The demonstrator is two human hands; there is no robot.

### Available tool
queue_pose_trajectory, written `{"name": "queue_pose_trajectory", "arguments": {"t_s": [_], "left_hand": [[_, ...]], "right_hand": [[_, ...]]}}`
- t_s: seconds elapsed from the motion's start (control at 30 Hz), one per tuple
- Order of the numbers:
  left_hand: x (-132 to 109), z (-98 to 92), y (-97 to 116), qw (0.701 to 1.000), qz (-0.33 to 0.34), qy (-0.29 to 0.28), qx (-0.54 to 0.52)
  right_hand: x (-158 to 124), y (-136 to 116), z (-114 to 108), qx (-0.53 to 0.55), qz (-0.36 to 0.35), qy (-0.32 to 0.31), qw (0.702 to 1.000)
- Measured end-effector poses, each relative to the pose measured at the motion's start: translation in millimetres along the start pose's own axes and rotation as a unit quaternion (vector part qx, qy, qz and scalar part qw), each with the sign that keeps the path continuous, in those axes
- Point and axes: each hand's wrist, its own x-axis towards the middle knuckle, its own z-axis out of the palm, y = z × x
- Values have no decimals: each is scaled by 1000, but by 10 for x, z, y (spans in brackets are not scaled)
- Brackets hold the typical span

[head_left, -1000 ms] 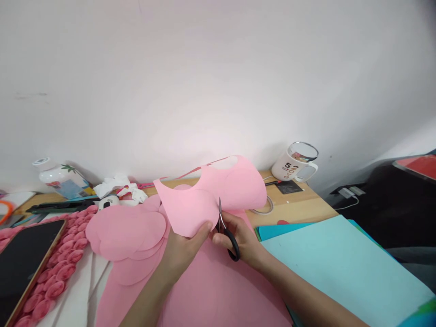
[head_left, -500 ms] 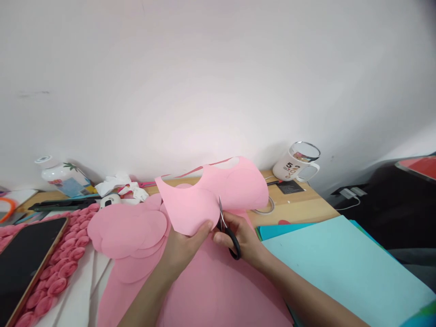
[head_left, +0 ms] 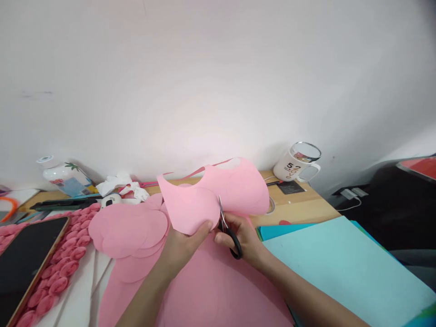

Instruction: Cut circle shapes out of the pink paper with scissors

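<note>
Pale wall (head_left: 204, 81), faintly scuffed, behind a wooden counter (head_left: 309, 206). Light-blue sheet (head_left: 340, 268) at right. Pink sheet (head_left: 192, 206), curled, centre, above other pink paper, gripped by the left of the two hands (head_left: 185, 247). White mug (head_left: 284, 168), marked "5" and other characters, unclear. White bottle (head_left: 66, 177), label illegible. Scissors (head_left: 232, 235), gripped in the right hand (head_left: 243, 234), blades at the pink sheet. Black card (head_left: 291, 187), lettering too small to read.

A pink paper sheet (head_left: 195, 206), raised and bent, has scooped cut-outs along its twelve o'clock edge and curls over towards three o'clock; black-handled scissors (head_left: 229, 231) meet its five o'clock side, blades pointing to eleven
</note>
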Motion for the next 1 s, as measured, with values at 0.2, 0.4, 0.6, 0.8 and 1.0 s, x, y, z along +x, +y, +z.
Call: {"name": "queue_pose_trajectory", "arguments": {"t_s": [0.2,0.4,0.6,0.8,1.0], "left_hand": [[20,-51,8,999,-11,-37,30],[22,-64,12,999,-1,-41,33],[25,-65,21,999,3,-37,29],[24,-73,24,999,16,-44,21],[36,-86,30,999,14,-42,7]], "right_hand": [[-4,42,-6,-9,-1,5,1000],[-9,72,-25,-8,4,-2,1000],[-11,103,-45,-22,7,-9,1000],[-10,87,-42,-23,14,-7,1000],[-15,78,-44,-11,22,-11,1000]]}}
